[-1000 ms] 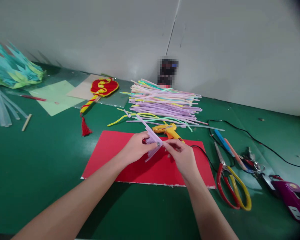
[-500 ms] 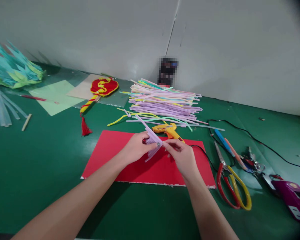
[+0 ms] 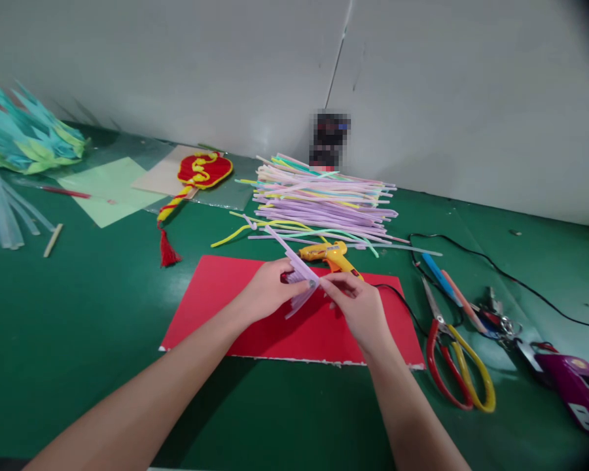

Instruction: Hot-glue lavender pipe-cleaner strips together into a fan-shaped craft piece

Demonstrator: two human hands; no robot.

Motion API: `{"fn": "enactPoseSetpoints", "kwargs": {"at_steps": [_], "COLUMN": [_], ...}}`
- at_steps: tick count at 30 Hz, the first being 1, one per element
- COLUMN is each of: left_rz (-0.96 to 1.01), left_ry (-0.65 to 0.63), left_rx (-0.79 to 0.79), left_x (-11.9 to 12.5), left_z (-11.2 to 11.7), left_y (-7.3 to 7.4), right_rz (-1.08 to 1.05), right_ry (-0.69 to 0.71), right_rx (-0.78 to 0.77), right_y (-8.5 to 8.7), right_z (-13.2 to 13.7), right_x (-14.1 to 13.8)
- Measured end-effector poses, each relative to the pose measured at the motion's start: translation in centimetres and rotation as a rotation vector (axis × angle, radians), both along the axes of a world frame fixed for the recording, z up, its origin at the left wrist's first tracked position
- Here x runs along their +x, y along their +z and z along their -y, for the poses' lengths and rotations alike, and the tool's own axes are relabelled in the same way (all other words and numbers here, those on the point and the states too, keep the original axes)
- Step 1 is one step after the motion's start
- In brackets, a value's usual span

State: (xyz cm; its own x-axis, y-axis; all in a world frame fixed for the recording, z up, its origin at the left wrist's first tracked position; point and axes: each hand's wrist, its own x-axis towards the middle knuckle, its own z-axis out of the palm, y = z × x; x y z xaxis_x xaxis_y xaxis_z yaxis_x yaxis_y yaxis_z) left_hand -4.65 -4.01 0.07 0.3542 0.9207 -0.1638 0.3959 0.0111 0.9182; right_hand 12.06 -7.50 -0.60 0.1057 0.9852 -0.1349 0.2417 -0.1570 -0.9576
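Observation:
My left hand [image 3: 271, 290] is closed around a fan-like bunch of lilac pipe cleaners [image 3: 299, 267], thumb pressed on its near side. Opposite it, my right hand [image 3: 356, 305] pinches the bunch's right-hand tip between thumb and fingers. Both hands are held over a red board [image 3: 275, 340] with a ragged white front edge. Just behind the bunch lies a yellow glue gun [image 3: 338, 256], partly hidden by the hands.
Loose pipe cleaners [image 3: 324, 196] are heaped against the wall. Scissors [image 3: 454, 353], pens, keys and a purple tool [image 3: 572, 389] lie at right, near a black cord. A red-and-yellow fan ornament [image 3: 203, 171], green paper [image 3: 105, 196] and teal leafy material [image 3: 24, 131] are at left.
Almost nothing differs. Both hands keep their hold on the lilac bunch, with at most a tiny shift at the fingertips.

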Motion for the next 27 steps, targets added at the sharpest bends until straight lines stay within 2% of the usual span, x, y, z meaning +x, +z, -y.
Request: {"fn": "enactPoseSetpoints", "kwargs": {"at_steps": [15, 21, 27], "left_rz": [0.067, 0.026, -0.004], "left_ry": [-0.024, -0.209, -0.330], "left_rx": [-0.081, -0.106, -0.129], "left_x": [-0.09, -0.13, -0.13], "left_z": [-0.01, 0.36, 0.72], "left_y": [0.10, 0.36, 0.88], "right_rz": [-0.041, 0.010, 0.055], "right_ry": [-0.010, -0.024, 0.118], "right_rx": [0.031, 0.015, 0.068], "right_y": [-0.04, 0.29, 0.63], "right_z": [-0.12, -0.23, -0.03], "right_x": [0.07, 0.57, 0.53]}}
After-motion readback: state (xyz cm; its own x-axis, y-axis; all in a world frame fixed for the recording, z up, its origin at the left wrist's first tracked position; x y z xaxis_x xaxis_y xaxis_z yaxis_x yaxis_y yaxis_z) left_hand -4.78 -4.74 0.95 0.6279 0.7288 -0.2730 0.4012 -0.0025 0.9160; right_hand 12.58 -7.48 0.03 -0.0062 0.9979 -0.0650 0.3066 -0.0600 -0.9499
